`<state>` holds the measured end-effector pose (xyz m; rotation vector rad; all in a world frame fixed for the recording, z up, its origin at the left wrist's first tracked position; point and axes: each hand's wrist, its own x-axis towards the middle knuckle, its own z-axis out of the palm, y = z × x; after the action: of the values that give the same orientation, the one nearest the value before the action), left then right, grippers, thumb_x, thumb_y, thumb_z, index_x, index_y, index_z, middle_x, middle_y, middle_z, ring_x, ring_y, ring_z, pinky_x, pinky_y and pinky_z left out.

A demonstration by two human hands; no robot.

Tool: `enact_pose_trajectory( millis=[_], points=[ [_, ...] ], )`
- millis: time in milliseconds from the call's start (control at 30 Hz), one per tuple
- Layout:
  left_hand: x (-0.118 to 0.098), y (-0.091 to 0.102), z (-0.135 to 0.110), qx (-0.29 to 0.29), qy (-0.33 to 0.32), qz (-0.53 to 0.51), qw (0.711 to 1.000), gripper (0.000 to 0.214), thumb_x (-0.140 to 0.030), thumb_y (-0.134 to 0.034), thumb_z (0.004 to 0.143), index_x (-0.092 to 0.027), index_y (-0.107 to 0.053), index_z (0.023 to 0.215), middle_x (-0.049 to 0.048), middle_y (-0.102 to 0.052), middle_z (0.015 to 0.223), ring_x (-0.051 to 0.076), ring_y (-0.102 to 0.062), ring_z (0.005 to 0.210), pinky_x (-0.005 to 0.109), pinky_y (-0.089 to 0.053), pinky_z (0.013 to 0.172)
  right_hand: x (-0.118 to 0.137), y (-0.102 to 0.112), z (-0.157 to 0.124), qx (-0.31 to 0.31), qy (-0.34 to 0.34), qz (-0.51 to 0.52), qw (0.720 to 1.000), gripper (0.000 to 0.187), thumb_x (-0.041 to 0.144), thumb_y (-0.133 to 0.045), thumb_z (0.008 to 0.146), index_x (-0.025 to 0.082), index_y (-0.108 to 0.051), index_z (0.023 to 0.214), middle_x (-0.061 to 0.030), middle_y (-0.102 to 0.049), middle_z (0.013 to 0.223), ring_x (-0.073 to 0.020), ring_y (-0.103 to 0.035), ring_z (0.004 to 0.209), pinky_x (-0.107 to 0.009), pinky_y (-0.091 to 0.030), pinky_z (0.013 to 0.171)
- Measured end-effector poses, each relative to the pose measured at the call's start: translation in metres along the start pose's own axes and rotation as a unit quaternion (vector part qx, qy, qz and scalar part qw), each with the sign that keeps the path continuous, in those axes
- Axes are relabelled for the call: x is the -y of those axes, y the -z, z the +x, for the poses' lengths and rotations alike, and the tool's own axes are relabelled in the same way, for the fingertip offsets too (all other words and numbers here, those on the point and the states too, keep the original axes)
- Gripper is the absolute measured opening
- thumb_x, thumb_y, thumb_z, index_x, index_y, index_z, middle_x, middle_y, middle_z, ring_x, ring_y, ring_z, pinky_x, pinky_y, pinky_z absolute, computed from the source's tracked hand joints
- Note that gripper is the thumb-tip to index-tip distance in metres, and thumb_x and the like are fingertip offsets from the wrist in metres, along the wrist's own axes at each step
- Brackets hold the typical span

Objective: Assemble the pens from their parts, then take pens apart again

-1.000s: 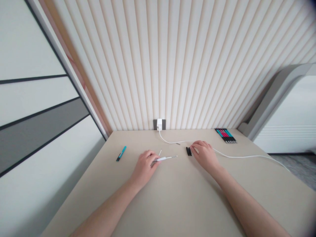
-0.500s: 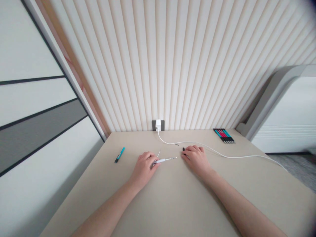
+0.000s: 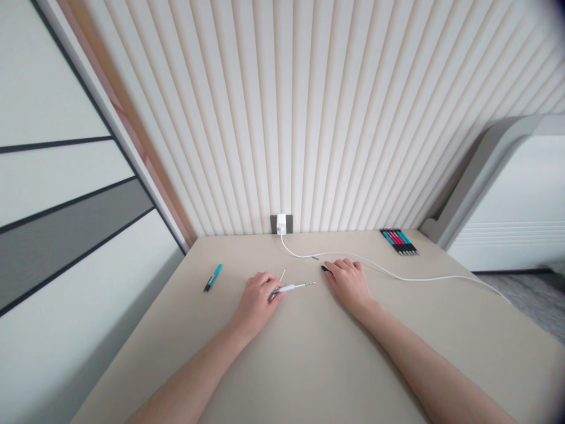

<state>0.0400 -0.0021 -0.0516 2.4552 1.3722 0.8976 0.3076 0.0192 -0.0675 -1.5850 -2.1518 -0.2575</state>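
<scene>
My left hand (image 3: 257,304) is clenched around the white body of a jack plug (image 3: 291,287), its slim metal tip pointing right across the counter (image 3: 309,359) and its far end tucked inside my fingers. The plug sits low over the counter, just in front of my knuckles. A thin white stick (image 3: 282,275) stands up just behind that hand, close to the plug, though I can't tell whether the two are joined.

My right hand (image 3: 348,287) lies palm down on the counter, well apart from the left, with its fingers loosely curved. A small black piece (image 3: 325,268) pokes out at the fingertips, but I can't tell whether I'm pinching it or only resting on it. Just beyond it lies a tiny dark metal part (image 3: 315,257).

As things stand, the step in hand looks like holding the plug steady in the left while the right stays at the black piece. The next move calls for bringing those two hands closer together, since they are apart now.

Farther off, a white cable (image 3: 397,275) runs across the counter from a white charger (image 3: 281,224) in the wall socket. A teal pen (image 3: 212,278) lies to my left, and a neat row of pens (image 3: 398,241) sits at the far right corner.
</scene>
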Motion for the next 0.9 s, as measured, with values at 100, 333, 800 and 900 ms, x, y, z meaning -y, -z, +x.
enact_pose_trajectory(
  millis=[100,333,800,900],
  points=[
    [0.000,0.000,0.000,-0.006,-0.002,0.004,1.000,0.004,-0.023,-0.063,0.086,-0.022,-0.066,0.088,0.0032,-0.063,0.091,0.020,-0.057,0.091,0.037,-0.043,0.082,-0.001,0.000,-0.002,-0.028,-0.030,0.120,0.992,0.027,0.026,-0.045,0.096,0.022,-0.065,0.115,-0.0087,-0.067,0.091,-0.0233,-0.059,0.086,-0.036,-0.039,0.073],
    [-0.001,0.003,-0.001,-0.010,0.001,0.014,1.000,0.007,-0.024,-0.059,0.089,-0.021,-0.065,0.088,0.0040,-0.063,0.091,0.021,-0.057,0.091,0.036,-0.043,0.082,0.017,0.005,0.001,-0.028,-0.180,0.488,0.854,0.032,0.046,-0.053,0.089,0.018,-0.066,0.100,-0.0074,-0.069,0.088,-0.0216,-0.061,0.079,-0.035,-0.048,0.069],
    [-0.001,0.002,-0.001,-0.023,-0.002,0.019,1.000,0.008,-0.025,-0.055,0.090,-0.021,-0.062,0.089,0.0044,-0.063,0.090,0.021,-0.057,0.090,0.036,-0.043,0.081,0.027,0.013,0.001,0.013,-0.231,0.641,0.732,0.032,0.049,-0.065,0.079,0.018,-0.063,0.088,-0.0078,-0.071,0.085,-0.0211,-0.065,0.080,-0.033,-0.048,0.072],
    [-0.001,0.003,-0.001,-0.023,-0.001,0.018,1.000,0.007,-0.024,-0.056,0.090,-0.021,-0.062,0.088,0.0041,-0.062,0.090,0.021,-0.057,0.090,0.035,-0.043,0.081,0.029,0.014,0.001,0.019,-0.233,0.659,0.715,0.030,0.047,-0.067,0.078,0.018,-0.063,0.086,-0.0069,-0.071,0.085,-0.0206,-0.066,0.081,-0.033,-0.046,0.072]
  ],
)
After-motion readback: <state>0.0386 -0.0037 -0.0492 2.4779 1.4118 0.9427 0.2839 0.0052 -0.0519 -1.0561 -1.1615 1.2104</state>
